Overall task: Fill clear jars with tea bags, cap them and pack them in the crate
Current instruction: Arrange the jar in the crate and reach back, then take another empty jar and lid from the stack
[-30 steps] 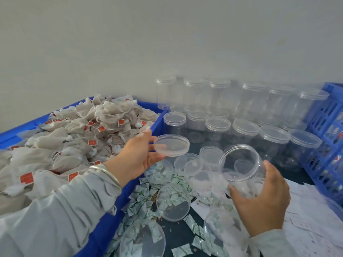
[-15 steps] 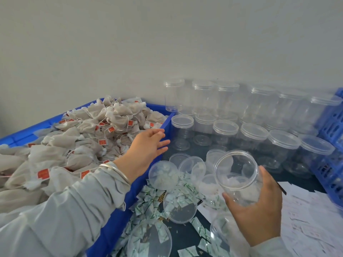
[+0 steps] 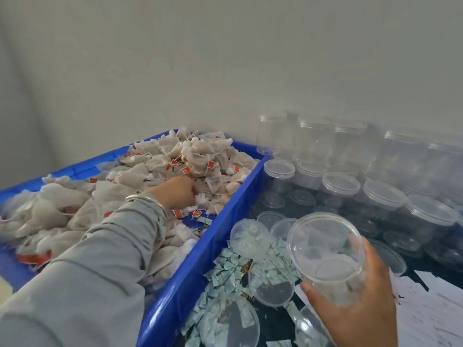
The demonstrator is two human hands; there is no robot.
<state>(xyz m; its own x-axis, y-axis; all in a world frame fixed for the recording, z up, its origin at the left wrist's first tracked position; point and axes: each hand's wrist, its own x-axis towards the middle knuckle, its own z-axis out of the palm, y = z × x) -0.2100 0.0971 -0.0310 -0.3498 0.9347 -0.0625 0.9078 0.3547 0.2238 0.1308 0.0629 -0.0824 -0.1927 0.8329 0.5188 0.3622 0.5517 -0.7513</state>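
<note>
The left hand's [image 3: 179, 194] fingers are buried in the tea bags [image 3: 160, 176]. The far jars [image 3: 350, 146] look blurry.

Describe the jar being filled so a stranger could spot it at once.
Right of the blue bin of tea bags stand rows of clear capped jars. Nearer the camera, the right hand holds one jar: it alone is uncapped, tilted and off the table.

Even, diffuse daylight; shadows faint. Motion blur softens the whole frame, worst at right edge. Wide-angle bending at margins.
</note>
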